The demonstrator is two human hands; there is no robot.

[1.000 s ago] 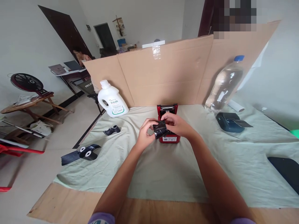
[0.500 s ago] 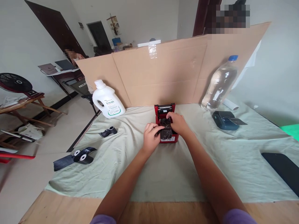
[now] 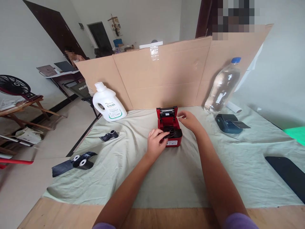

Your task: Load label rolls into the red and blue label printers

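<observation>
A small red printer (image 3: pixel 174 143) stands on the cloth with its black-lined lid (image 3: pixel 168 113) raised. Black glossy film (image 3: pixel 169 129) lies in its opening. My left hand (image 3: pixel 156 143) is at the printer's front left, its fingers bent over the film and pressing on it; the fingertips are partly lost against the dark material. My right hand (image 3: pixel 190 121) hovers just right of the raised lid, fingers loosely bent and apart, with nothing in them.
Black rolls lie left (image 3: pixel 83 163), with a smaller one (image 3: pixel 111 135) behind. A white jug (image 3: pixel 109 103) and a water bottle (image 3: pixel 224 86) stand before a cardboard screen (image 3: pixel 157 79). Rightward are a dark blue device (image 3: pixel 227 123) and a black phone-like slab (image 3: pixel 284 173). People sit beyond.
My right hand has let go of the black film and moved right, off the printer. The film no longer hangs over the printer's front and sits lower, under my left fingers.
</observation>
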